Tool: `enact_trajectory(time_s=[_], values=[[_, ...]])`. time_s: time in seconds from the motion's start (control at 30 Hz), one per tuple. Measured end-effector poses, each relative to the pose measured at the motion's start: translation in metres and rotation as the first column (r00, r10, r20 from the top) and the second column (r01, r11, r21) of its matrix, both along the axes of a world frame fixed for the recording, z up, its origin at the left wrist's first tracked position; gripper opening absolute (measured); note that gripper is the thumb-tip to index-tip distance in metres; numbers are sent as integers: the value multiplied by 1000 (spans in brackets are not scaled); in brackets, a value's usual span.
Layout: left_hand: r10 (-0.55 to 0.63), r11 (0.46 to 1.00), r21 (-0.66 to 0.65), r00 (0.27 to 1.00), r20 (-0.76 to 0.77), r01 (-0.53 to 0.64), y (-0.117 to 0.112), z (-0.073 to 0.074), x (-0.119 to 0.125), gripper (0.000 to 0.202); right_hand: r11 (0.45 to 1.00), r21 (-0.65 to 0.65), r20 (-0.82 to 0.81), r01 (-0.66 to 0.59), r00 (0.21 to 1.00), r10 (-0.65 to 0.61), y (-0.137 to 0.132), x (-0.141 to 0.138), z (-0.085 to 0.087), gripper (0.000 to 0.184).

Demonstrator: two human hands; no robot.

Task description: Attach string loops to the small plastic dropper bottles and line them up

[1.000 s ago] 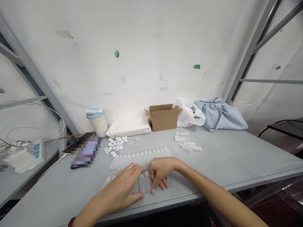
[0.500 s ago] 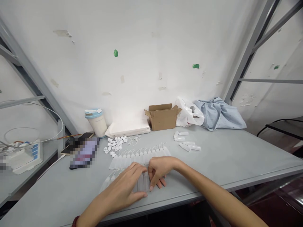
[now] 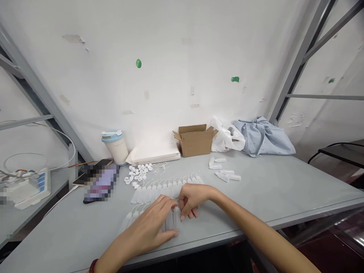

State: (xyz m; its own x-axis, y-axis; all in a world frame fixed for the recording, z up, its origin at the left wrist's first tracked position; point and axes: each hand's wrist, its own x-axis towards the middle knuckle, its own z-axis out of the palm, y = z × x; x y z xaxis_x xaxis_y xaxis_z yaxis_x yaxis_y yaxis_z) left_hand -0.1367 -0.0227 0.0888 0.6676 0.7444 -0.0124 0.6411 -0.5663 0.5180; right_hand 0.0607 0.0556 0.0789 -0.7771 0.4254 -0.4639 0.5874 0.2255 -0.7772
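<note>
My left hand [image 3: 152, 220] arches over a front row of small clear plastic bottles [image 3: 170, 220]. Its fingertips are at their far ends and its thumb at their near ends, bracketing them. My right hand [image 3: 192, 201] is bent down at the row's right end, fingers curled and thumb tip beside the last bottle; anything inside its fingers is hidden. Behind both hands lies a row of similar bottles [image 3: 156, 192] fitted with white stringed caps. More capped bottles [image 3: 129, 218] lie left of my left hand, partly covered by it.
Loose white caps [image 3: 139, 172] are piled at the back left. Several loose bottles [image 3: 224, 175] lie at the back right. Along the wall stand a cup [image 3: 115, 148], a white stack [image 3: 153, 154], a cardboard box [image 3: 196, 142], a plastic bag [image 3: 226, 136] and blue cloth [image 3: 264, 138]. A phone [image 3: 96, 170] lies left.
My right hand has shifted slightly away from the table's front edge, its thumb sliding up along the last bottle's side. My left hand has hardly moved.
</note>
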Motion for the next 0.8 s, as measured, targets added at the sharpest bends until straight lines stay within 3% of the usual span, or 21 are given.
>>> enact_trajectory(time_s=[0.57, 0.7, 0.8], values=[[8, 999, 38, 1000, -5, -7, 1, -1, -4, 38, 999, 2, -71, 43, 997, -42, -4, -3, 1, 38], [13, 995, 103, 1000, 2, -13, 4, 4, -7, 43, 999, 11, -53, 35, 998, -34, -1, -1, 2, 39], [45, 980, 195, 999, 6, -46, 21, 9, -12, 32, 999, 16, -46, 35, 998, -34, 1, 2, 4, 39]])
